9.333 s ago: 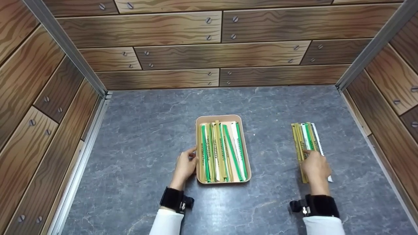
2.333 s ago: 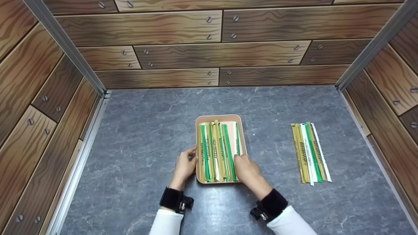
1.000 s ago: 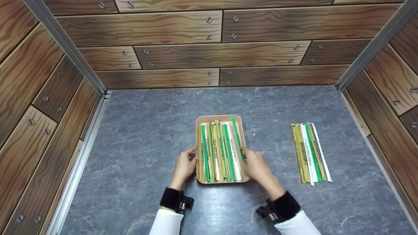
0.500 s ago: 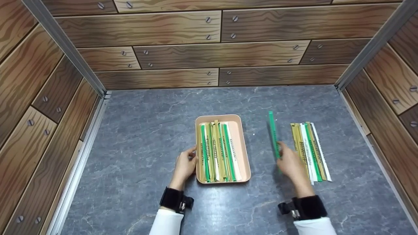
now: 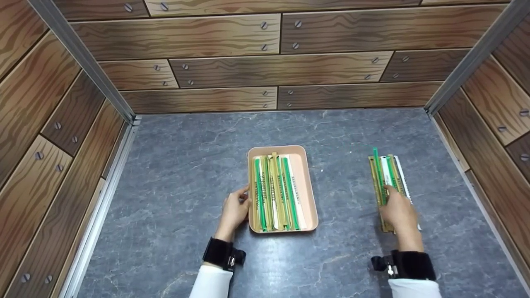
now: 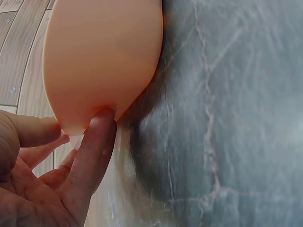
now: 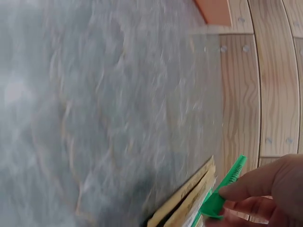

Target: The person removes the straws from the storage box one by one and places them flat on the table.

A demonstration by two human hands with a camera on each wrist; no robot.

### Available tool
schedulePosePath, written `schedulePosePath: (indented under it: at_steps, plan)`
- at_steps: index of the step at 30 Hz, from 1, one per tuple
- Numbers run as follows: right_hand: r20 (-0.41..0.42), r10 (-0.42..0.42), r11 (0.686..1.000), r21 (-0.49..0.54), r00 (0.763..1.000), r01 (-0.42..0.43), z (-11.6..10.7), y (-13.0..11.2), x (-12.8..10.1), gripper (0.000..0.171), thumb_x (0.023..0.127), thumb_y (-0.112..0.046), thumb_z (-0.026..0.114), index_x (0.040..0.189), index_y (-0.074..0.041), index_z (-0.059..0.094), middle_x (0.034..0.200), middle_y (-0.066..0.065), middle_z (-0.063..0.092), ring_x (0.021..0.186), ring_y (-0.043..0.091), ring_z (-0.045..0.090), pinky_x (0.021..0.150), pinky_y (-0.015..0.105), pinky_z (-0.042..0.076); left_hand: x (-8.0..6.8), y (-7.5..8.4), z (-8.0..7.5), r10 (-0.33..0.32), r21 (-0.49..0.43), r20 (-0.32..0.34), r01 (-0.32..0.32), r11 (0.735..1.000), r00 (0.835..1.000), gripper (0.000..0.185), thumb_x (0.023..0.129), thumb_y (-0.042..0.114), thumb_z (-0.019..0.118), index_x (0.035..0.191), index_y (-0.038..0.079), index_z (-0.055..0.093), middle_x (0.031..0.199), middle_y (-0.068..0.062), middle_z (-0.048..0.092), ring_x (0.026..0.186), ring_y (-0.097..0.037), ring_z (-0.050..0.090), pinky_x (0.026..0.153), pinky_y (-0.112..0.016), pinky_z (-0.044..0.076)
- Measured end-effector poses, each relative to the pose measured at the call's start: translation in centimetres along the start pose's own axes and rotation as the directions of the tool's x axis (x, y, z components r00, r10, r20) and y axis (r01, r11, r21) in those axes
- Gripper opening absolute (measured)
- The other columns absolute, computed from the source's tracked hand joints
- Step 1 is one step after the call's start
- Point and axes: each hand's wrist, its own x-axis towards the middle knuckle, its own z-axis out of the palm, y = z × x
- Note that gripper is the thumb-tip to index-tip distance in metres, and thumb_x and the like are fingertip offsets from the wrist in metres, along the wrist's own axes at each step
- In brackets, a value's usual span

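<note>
A person's bare hands [image 5: 234, 212], plain white sleeves [image 5: 212, 282] at left and right, wide black wristbands [image 5: 217, 250], small black camera mounts [image 5: 238, 256] on the bands' inner sides, bright metal fittings [image 5: 390, 271] on the mounts

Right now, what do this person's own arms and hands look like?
The left hand and right hand are bare, without gloves. Behind each sits a wide black band carrying a small, blocky, black device, then a white fabric sleeve.
</note>
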Motion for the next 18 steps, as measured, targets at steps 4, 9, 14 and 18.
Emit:
schedulePosePath:
  at_steps: [4, 9, 14, 18]
  plan:
    - [0.024, 0.052, 0.999, -0.013, 0.998, -0.052, -0.4, 1.0, 0.0, 0.069, 0.083, -0.001, 0.054, 0.149, 0.000, 0.033, 0.127, 0.040, 0.048, 0.104, 0.057, 0.053, 0.071, 0.062, 0.048, 0.0, 0.0, -0.1, 0.004, 0.000, -0.004, -0.004, 1.000, 1.000, 0.045, 0.090, 0.000, 0.064, 0.134, 0.005, 0.060, 0.094, -0.012, 0.068, 0.078, -0.020, 0.066, 0.071, -0.036, 0.053]
    - [0.033, 0.052, 0.998, -0.036, 0.998, -0.051, -0.3, 1.6, 0.0, 0.074, 0.078, 0.000, 0.056, 0.148, -0.001, 0.034, 0.124, 0.042, 0.048, 0.097, 0.055, 0.055, 0.065, 0.056, 0.048, 0.0, -0.1, -0.1, 0.019, -0.024, 0.001, -0.019, 1.000, 1.000, 0.044, 0.089, -0.002, 0.062, 0.133, 0.001, 0.060, 0.094, -0.014, 0.067, 0.081, -0.023, 0.067, 0.073, -0.038, 0.054]
    - [0.056, 0.051, 0.998, -0.046, 0.997, -0.048, -0.1, 1.6, 0.0, 0.070, 0.081, -0.003, 0.056, 0.149, -0.003, 0.035, 0.127, 0.042, 0.047, 0.099, 0.056, 0.054, 0.064, 0.057, 0.047, 0.0, -0.2, 0.0, 0.042, -0.021, -0.014, -0.042, 0.999, 0.999, 0.043, 0.088, -0.003, 0.063, 0.131, -0.001, 0.061, 0.093, -0.015, 0.068, 0.080, -0.023, 0.067, 0.076, -0.040, 0.053]
    - [0.024, 0.071, 0.997, -0.029, 0.997, -0.070, 0.1, 1.4, 0.0, 0.065, 0.084, -0.006, 0.055, 0.147, -0.001, 0.037, 0.133, 0.039, 0.044, 0.105, 0.057, 0.051, 0.069, 0.065, 0.046, 0.0, -0.2, -0.1, 0.045, -0.006, -0.021, -0.046, 0.999, 0.999, 0.043, 0.087, -0.002, 0.063, 0.131, 0.000, 0.062, 0.092, -0.014, 0.069, 0.078, -0.021, 0.066, 0.075, -0.039, 0.053]
